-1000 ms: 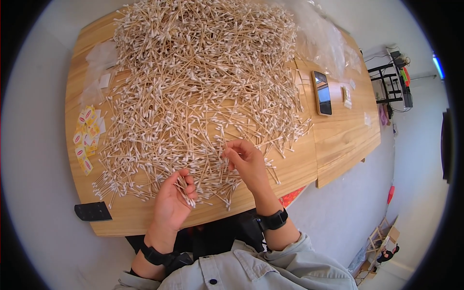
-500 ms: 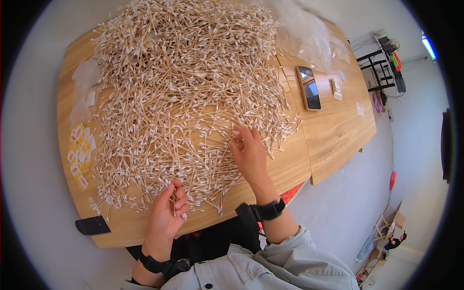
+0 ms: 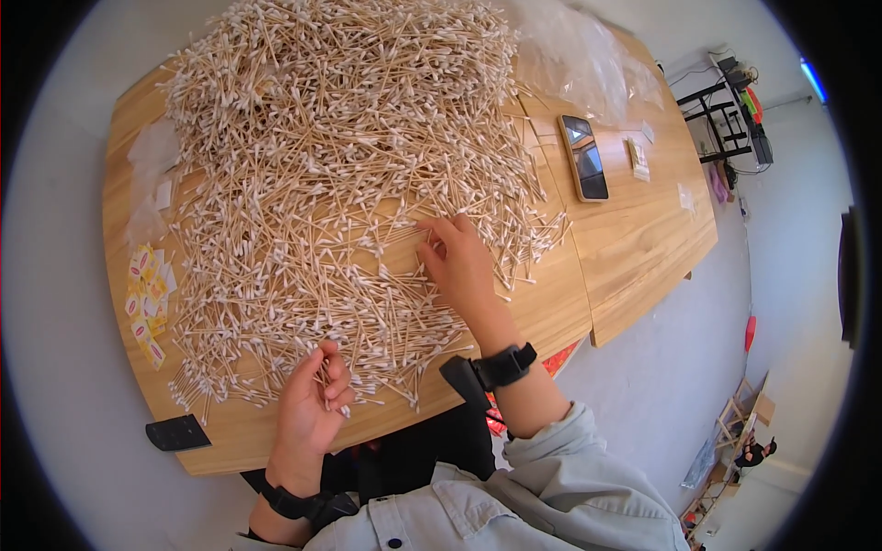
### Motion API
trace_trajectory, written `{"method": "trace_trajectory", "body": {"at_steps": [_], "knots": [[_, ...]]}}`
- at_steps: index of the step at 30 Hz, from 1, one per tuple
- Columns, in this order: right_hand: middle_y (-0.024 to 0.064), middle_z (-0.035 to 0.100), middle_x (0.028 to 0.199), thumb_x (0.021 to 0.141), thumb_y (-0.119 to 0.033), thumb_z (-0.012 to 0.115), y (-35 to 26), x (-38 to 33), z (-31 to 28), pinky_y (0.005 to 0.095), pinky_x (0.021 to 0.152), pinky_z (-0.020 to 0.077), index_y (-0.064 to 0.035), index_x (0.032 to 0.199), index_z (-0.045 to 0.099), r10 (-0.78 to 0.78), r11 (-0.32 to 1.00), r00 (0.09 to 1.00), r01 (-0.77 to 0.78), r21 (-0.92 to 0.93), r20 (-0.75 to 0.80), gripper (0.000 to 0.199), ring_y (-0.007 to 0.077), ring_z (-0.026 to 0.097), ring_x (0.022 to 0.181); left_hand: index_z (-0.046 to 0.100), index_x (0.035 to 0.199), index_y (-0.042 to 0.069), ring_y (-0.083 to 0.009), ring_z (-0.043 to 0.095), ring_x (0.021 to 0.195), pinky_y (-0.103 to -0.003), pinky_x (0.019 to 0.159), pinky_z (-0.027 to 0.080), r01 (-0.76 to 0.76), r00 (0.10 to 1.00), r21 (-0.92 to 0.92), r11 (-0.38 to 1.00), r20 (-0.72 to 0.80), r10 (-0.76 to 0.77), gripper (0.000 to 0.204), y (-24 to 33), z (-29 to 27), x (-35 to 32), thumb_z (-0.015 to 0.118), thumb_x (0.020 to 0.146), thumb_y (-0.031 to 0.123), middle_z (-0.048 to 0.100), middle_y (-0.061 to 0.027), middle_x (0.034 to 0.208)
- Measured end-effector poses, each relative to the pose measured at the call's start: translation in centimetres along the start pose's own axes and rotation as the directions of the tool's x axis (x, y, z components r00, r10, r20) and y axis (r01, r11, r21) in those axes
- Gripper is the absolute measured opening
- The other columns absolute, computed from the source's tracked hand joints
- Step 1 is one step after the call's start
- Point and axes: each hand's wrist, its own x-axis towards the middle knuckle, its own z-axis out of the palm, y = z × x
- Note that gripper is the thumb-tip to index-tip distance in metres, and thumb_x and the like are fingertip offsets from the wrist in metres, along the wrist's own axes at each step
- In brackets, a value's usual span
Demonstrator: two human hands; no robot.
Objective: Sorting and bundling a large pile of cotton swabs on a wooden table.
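Note:
A great heap of cotton swabs (image 3: 340, 110) with wooden sticks and white tips covers much of the wooden table, thinning into a loose layer toward me. Near the front edge, my left hand (image 3: 310, 399) is closed around a few cotton swabs (image 3: 323, 375), their white tips showing by the curled fingers. My right hand (image 3: 459, 266) reaches over the right part of the layer, thumb and forefinger apart. Its fingertips touch or hover just over swabs beside a thin patch where wood shows; I see nothing held in it, though the palm is hidden.
On the right lie a phone (image 3: 585, 158), a small clear packet (image 3: 638, 160) and a crumpled plastic bag (image 3: 579, 60). Yellow-and-white labels (image 3: 147, 298) and another plastic bag (image 3: 150, 174) are at the left edge. A black piece (image 3: 178, 433) sits at the near-left corner.
My right hand has moved a little left and away from me across the swabs. My left hand keeps its swabs, nearly unmoved. The view has shifted slightly.

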Motion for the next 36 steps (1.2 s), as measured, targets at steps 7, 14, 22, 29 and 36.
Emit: {"method": "trace_trajectory", "body": {"at_steps": [7,14,22,29,36], "knots": [[0.0080,0.054,0.083,0.073,-0.011,0.065,0.7,-0.2,-0.1,0.0357,0.060,0.0470,-0.0117,0.097,0.060,-0.062,0.997,0.948,0.072,-0.020,0.312,0.024,0.0261,0.058,0.069,0.052,0.099,0.007,-0.0070,0.039,0.057,-0.018,0.047,0.032,-0.032,0.999,0.045,0.998,-0.026,0.033,0.015,0.4,0.7,-0.3,0.047,0.092,0.019,0.046,0.0001,0.072],[0.0089,0.054,0.084,0.075,-0.011,0.062,-1.6,0.8,1.0,0.0358,0.060,0.0472,-0.0116,0.097,0.059,-0.123,0.984,0.986,0.136,-0.111,0.113,0.023,0.0271,0.059,0.068,0.052,0.099,0.006,-0.0071,0.039,0.058,-0.019,0.047,0.033,-0.021,1.000,0.055,0.998,-0.006,0.022,0.015,0.3,0.8,-0.3,0.047,0.092,0.019,0.046,0.0001,0.073],[0.0075,0.058,0.076,0.075,-0.012,0.064,-1.2,-0.8,0.8,0.0333,0.059,0.0473,-0.0095,0.085,0.062,-0.001,1.000,0.998,-0.001,0.028,0.070,0.011,0.0235,0.060,0.066,0.054,0.101,0.004,-0.0092,0.041,0.057,-0.021,0.048,0.033,-0.042,0.999,0.005,0.999,0.009,0.042,0.019,0.4,-0.1,-0.3,0.047,0.091,0.019,0.050,-0.0025,0.073],[0.0075,0.058,0.076,0.076,-0.012,0.064,-1.2,-2.3,0.1,0.0339,0.058,0.0466,-0.0099,0.084,0.062,0.016,1.000,0.985,-0.019,0.021,0.170,0.009,0.0224,0.060,0.063,0.052,0.099,0.007,-0.0075,0.039,0.057,-0.019,0.047,0.033,-0.028,1.000,0.034,0.999,-0.010,0.028,0.015,0.5,0.1,-0.4,0.047,0.092,0.019,0.046,-0.0003,0.073],[0.0130,0.055,0.096,0.078,-0.012,0.061,-3.2,1.2,1.5,0.0378,0.061,0.0478,-0.0129,0.092,0.062,-0.075,0.996,0.987,0.081,-0.040,0.141,0.014,0.0274,0.060,0.075,0.052,0.099,0.006,-0.0076,0.039,0.057,-0.019,0.046,0.033,-0.035,0.999,0.024,0.999,-0.026,0.036,0.015,0.4,0.0,-0.4,0.047,0.091,0.019,0.046,-0.0009,0.073]]}}
